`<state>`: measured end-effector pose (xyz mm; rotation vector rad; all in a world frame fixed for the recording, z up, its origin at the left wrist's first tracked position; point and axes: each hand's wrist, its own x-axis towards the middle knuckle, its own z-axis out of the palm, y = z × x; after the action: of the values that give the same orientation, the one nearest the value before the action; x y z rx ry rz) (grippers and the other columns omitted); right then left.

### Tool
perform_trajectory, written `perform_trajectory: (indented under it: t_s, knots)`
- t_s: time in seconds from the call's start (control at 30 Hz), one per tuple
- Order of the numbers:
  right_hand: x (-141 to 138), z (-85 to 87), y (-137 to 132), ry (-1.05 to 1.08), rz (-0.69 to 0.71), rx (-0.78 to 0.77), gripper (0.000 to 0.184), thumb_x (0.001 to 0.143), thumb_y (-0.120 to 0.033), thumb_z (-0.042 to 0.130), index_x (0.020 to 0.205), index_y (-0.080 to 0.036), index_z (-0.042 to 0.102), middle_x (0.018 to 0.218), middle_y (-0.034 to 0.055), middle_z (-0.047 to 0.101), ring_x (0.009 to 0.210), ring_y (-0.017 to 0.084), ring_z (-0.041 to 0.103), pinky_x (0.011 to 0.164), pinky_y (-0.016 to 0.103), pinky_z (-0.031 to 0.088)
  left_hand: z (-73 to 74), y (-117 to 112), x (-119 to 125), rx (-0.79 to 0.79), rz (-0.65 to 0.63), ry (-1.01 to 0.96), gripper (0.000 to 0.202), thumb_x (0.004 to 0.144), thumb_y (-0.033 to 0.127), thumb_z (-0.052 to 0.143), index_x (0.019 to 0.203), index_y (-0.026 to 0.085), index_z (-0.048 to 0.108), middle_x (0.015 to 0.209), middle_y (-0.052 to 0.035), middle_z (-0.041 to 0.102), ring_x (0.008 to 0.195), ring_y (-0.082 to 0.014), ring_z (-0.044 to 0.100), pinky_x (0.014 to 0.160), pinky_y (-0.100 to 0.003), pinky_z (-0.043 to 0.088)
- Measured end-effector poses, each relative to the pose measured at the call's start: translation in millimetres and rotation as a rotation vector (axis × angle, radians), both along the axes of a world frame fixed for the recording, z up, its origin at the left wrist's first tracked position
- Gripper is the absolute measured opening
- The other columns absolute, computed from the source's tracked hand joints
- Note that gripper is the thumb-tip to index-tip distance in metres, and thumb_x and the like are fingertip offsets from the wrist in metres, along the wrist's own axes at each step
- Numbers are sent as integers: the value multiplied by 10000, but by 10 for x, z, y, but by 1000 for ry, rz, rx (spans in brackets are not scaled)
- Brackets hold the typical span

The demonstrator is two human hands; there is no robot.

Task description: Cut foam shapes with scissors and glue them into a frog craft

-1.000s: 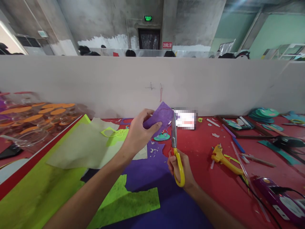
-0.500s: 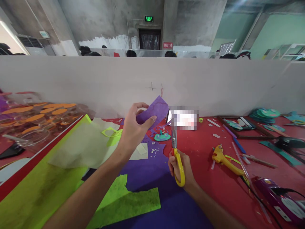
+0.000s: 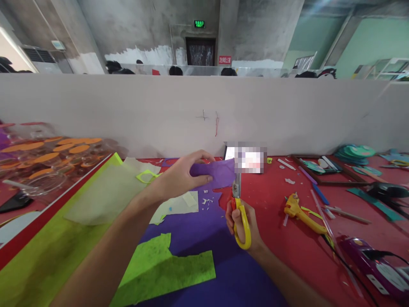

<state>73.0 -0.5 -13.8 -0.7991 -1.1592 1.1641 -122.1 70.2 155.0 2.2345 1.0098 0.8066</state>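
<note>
The left hand (image 3: 179, 177) pinches a small purple paper (image 3: 217, 174) and holds it flat, just above the red desk (image 3: 287, 251). The right hand (image 3: 244, 221) has its grip closed around the yellow scissors (image 3: 240, 211). The blades point up and touch the paper's right edge. A yellow glue gun (image 3: 302, 213) lies near.

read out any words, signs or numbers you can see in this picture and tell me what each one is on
Green exit sign above the dark doorway: lit, but its characters are too small to read.
Red sign right of the doorway: light characters, too small to read.
Card standing against the partition: blurred out, unreadable.
Small plate on the left wall: unreadable.
Scissors in the right hand, purple piece in the left hand: no text seen.
</note>
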Motion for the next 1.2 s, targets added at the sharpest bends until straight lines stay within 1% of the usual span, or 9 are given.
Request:
perform_trajectory:
  t_s: [0.4,0.53,0.67,0.73,0.83,0.97,1.03,1.1,1.2]
  knots:
    - [-34,109,-48,-93,-94,-2,433,921,-543,632,691,-236,432,418,-104,382,339,62,346,372,200,282,-95,-106,117,-96,-217,270,313,785,173,661,1092,229,636,1018,-10,686,885,-167,629,776,-288,464]
    - [2,105,-60,-144,-112,17,411,942,-498,583,661,-235,440,413,-88,404,342,71,360,381,215,287,-94,-54,93,-197,-223,211,255,896,415,662,1048,214,626,974,-25,650,833,-157,579,723,-281,450]
    - [22,106,-48,-110,-130,34,409,947,-466,568,634,-233,446,433,-70,436,364,81,401,390,220,298,-155,122,-84,-460,-411,-87,512,986,651,429,1110,191,618,1020,-84,662,957,-194,620,842,-329,507]
    - [20,108,-34,-84,-143,33,417,954,-482,560,640,-234,442,436,-71,436,366,82,409,393,220,304,-225,221,-159,-511,-545,-64,565,885,687,598,1157,193,620,1107,-103,663,1007,-216,630,870,-337,520]
    - [18,97,-12,-43,-173,10,402,945,-518,584,693,-240,439,433,-87,433,352,84,409,382,216,310,-356,282,-134,-537,-667,224,481,768,548,806,1082,212,665,1089,-87,694,1034,-230,653,930,-351,522]
    - [39,76,-4,-87,-186,14,399,959,-523,571,705,-225,495,431,-71,463,350,87,418,387,221,318,-499,164,133,-585,-770,239,369,772,531,789,924,218,667,919,-50,694,864,-197,665,841,-330,556]
    - [49,78,-6,-122,-192,25,448,967,-524,549,641,-221,499,421,-52,469,355,89,420,395,230,325,-530,65,278,-535,-709,136,343,840,563,693,853,220,671,808,-45,677,769,-190,640,770,-327,559]
    - [47,87,-7,-122,-190,25,490,963,-527,551,587,-222,475,418,-43,465,362,89,424,395,230,329,-538,-23,379,-484,-684,62,355,903,570,597,836,234,690,779,-46,682,808,-203,643,831,-351,560]
    - [12,99,-6,-36,-160,28,470,946,-522,594,606,-221,473,437,-56,456,363,83,434,383,214,337,-537,-87,427,-428,-421,-30,355,921,549,548,835,226,665,775,-25,673,767,-179,616,790,-324,549]
